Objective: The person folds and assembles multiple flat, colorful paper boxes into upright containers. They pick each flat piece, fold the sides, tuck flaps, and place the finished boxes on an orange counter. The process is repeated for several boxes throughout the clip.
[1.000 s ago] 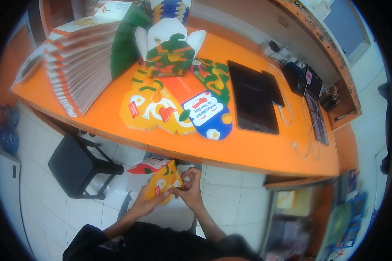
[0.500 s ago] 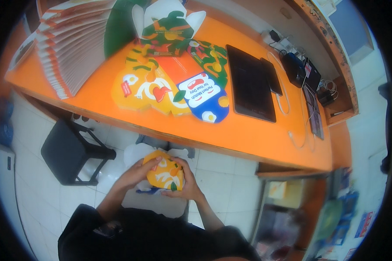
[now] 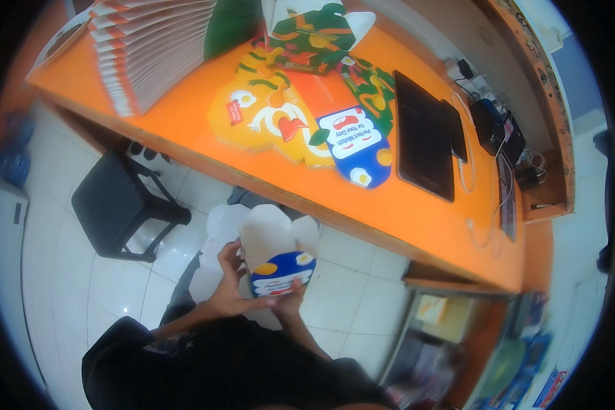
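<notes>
A paper food box stands over my lap with its top flaps spread and its pale inside showing. A blue printed side with a white cloud shape and egg pictures faces me. My left hand is closed around the box's left side and lower edge. At the lower right, my right hand grips it, with fingers against the blue front. White unprinted cardboard with rounded edges lies on my lap beside the box, partly hidden by it.
An orange desk holds flat printed box blanks, a green folded box, a fanned stack of cartons and a dark tablet-like device. A black stool stands left. Open shelves sit below the desk at right.
The box has turned from its yellow side to its blue side, and its open top now shows. Both hands have shifted their hold. The view has swung, moving the desk rightward.
</notes>
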